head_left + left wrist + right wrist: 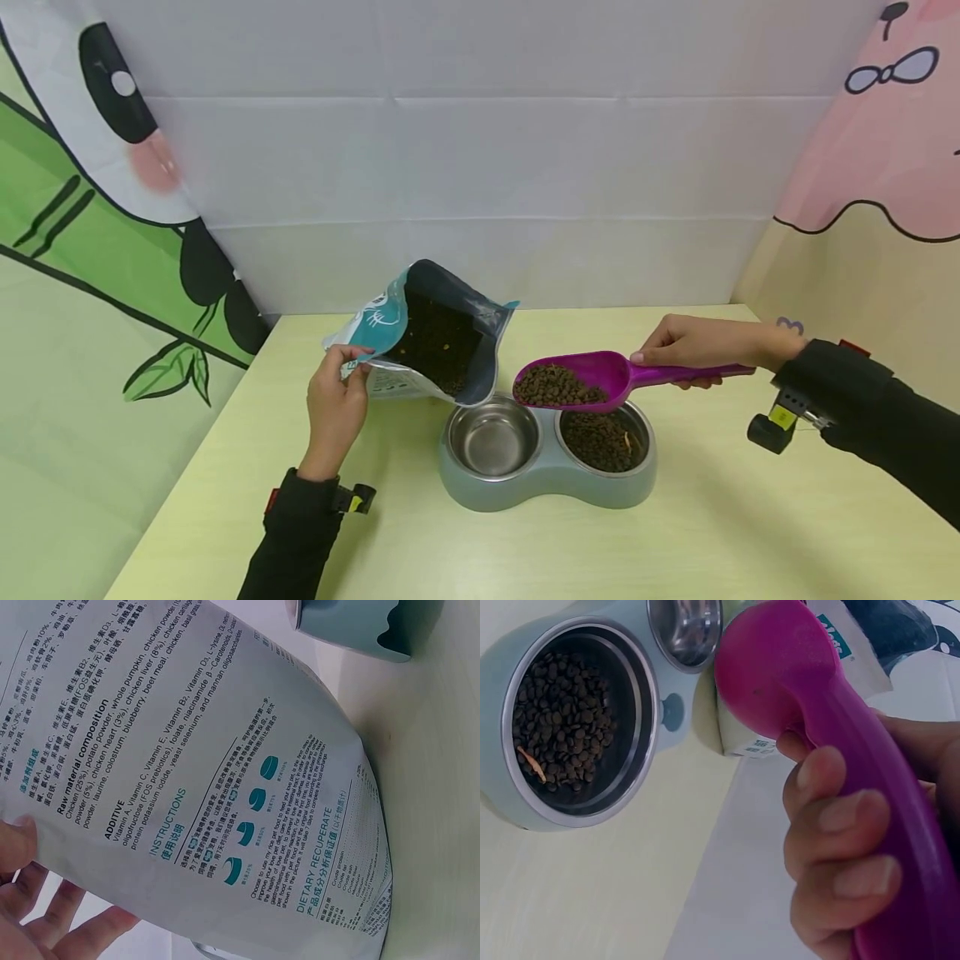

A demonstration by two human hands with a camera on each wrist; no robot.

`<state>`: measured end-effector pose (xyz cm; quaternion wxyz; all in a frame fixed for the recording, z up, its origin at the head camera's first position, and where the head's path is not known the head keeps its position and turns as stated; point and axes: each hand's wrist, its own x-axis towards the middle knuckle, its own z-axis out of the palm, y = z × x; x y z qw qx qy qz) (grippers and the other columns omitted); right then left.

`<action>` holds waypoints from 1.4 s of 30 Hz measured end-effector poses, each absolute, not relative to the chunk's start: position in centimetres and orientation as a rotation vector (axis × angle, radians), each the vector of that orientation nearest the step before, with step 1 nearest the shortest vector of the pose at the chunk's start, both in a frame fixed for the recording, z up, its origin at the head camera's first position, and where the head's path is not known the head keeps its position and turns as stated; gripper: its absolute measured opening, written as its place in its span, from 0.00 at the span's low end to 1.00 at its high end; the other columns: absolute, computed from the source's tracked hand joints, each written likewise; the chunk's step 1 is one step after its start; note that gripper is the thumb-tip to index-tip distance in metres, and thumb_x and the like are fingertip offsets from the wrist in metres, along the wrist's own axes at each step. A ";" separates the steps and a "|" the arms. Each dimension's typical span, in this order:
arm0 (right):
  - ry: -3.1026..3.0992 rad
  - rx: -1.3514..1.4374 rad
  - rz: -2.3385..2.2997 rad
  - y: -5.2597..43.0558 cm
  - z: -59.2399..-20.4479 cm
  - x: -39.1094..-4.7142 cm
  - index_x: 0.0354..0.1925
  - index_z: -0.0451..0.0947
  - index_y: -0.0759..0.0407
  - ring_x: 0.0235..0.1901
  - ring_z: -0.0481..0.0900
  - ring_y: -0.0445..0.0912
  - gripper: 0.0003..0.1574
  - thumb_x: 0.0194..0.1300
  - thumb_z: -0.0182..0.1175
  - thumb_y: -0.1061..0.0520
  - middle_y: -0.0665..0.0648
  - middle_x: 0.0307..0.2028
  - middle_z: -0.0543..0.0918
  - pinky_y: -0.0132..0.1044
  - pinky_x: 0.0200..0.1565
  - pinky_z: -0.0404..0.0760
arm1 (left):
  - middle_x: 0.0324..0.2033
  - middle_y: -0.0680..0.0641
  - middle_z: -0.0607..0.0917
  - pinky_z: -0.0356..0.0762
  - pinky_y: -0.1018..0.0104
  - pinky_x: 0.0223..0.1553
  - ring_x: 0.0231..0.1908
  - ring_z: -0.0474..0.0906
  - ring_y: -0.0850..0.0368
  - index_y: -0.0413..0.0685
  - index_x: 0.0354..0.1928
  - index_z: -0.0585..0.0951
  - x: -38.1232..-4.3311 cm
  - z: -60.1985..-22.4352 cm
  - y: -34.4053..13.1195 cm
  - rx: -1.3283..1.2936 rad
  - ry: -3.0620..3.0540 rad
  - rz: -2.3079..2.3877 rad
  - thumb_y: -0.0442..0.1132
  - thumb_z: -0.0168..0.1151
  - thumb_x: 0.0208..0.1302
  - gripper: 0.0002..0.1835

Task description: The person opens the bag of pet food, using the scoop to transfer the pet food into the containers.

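The purple scoop (621,380) points left, held crosswise.

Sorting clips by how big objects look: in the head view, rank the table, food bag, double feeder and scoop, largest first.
1. Table
2. Food bag and double feeder: they look about alike, so I leave them unranked.
3. Scoop, clearly the smallest

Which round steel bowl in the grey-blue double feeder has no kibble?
The left round steel bowl: bare metal shows inside, while the right round steel bowl holds brown kibble.
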<state>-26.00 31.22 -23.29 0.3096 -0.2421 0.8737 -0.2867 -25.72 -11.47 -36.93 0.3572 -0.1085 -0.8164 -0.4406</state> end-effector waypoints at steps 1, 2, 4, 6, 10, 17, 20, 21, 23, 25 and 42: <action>2.308 -0.635 -0.753 31.1 -23.4 -26.0 0.34 0.79 0.51 0.13 0.65 0.43 0.17 0.69 0.45 0.48 0.55 0.17 0.72 0.30 0.14 0.68 | 0.38 0.42 0.80 0.78 0.51 0.33 0.40 0.74 0.50 0.40 0.37 0.71 -25.7 -37.0 -11.5 -0.280 -2.109 -1.130 0.25 0.54 0.58 0.07; 2.308 -0.634 -0.748 30.9 -23.6 -26.1 0.34 0.79 0.51 0.13 0.65 0.43 0.17 0.69 0.45 0.48 0.55 0.16 0.72 0.30 0.14 0.68 | 0.38 0.42 0.80 0.78 0.53 0.31 0.40 0.74 0.51 0.40 0.37 0.71 -25.7 -37.0 -11.5 -0.279 -2.110 -1.120 0.25 0.54 0.57 0.07; 2.307 -0.627 -0.737 30.7 -23.8 -26.1 0.33 0.79 0.51 0.13 0.65 0.43 0.17 0.68 0.46 0.47 0.55 0.16 0.72 0.29 0.14 0.67 | 0.38 0.43 0.80 0.77 0.56 0.28 0.39 0.74 0.52 0.40 0.37 0.71 -25.7 -37.1 -11.5 -0.277 -2.113 -1.104 0.25 0.54 0.57 0.07; 2.311 -0.621 -0.720 30.4 -24.1 -26.2 0.33 0.79 0.51 0.13 0.65 0.43 0.17 0.68 0.46 0.47 0.55 0.16 0.72 0.29 0.14 0.66 | 0.38 0.43 0.80 0.75 0.57 0.26 0.39 0.74 0.52 0.40 0.37 0.71 -25.7 -37.1 -11.6 -0.276 -2.113 -1.097 0.25 0.54 0.57 0.07; 2.311 -0.610 -0.681 29.7 -24.5 -26.5 0.31 0.79 0.50 0.12 0.65 0.43 0.17 0.68 0.47 0.47 0.54 0.16 0.72 0.29 0.14 0.65 | 0.38 0.42 0.80 0.78 0.54 0.30 0.40 0.75 0.51 0.39 0.37 0.71 -25.7 -37.2 -11.7 -0.274 -2.109 -1.126 0.25 0.54 0.57 0.07; 2.318 -0.596 -0.629 28.8 -25.3 -26.7 0.29 0.79 0.50 0.12 0.65 0.42 0.17 0.67 0.48 0.47 0.53 0.16 0.72 0.28 0.14 0.65 | 0.38 0.42 0.79 0.78 0.49 0.34 0.42 0.74 0.50 0.39 0.37 0.71 -25.6 -37.3 -11.8 -0.274 -2.108 -1.152 0.24 0.54 0.57 0.07; 2.322 -0.590 -0.603 28.4 -25.5 -26.8 0.28 0.79 0.50 0.12 0.65 0.42 0.17 0.67 0.48 0.47 0.53 0.15 0.72 0.28 0.13 0.64 | 0.38 0.42 0.79 0.78 0.50 0.33 0.41 0.74 0.50 0.39 0.37 0.70 -25.6 -37.3 -11.8 -0.276 -2.108 -1.153 0.24 0.54 0.57 0.07; 2.324 -0.591 -0.594 28.2 -25.5 -26.9 0.28 0.79 0.50 0.12 0.65 0.42 0.17 0.67 0.48 0.47 0.53 0.15 0.72 0.28 0.13 0.64 | 0.38 0.42 0.79 0.78 0.50 0.33 0.41 0.74 0.50 0.39 0.37 0.70 -25.6 -37.2 -11.8 -0.275 -2.109 -1.151 0.24 0.53 0.57 0.07; 2.325 -0.593 -0.577 27.9 -25.6 -26.9 0.28 0.79 0.49 0.12 0.64 0.42 0.17 0.67 0.48 0.47 0.53 0.15 0.72 0.28 0.13 0.64 | 0.38 0.42 0.79 0.78 0.50 0.33 0.41 0.74 0.50 0.39 0.37 0.70 -25.6 -37.2 -11.8 -0.276 -2.112 -1.153 0.24 0.54 0.57 0.07; 2.322 -0.597 -0.564 27.5 -25.6 -27.0 0.28 0.79 0.50 0.12 0.64 0.41 0.17 0.67 0.48 0.47 0.53 0.14 0.72 0.28 0.13 0.64 | 0.38 0.42 0.79 0.78 0.50 0.34 0.42 0.74 0.50 0.40 0.37 0.70 -25.6 -37.1 -11.9 -0.275 -2.113 -1.156 0.24 0.54 0.57 0.07; 2.310 -0.616 -0.460 25.1 -25.7 -27.8 0.25 0.78 0.51 0.11 0.63 0.40 0.19 0.67 0.48 0.46 0.52 0.14 0.71 0.29 0.13 0.63 | 0.39 0.41 0.79 0.77 0.49 0.39 0.44 0.74 0.48 0.40 0.37 0.70 -25.8 -37.0 -11.7 -0.291 -2.120 -1.176 0.23 0.53 0.57 0.08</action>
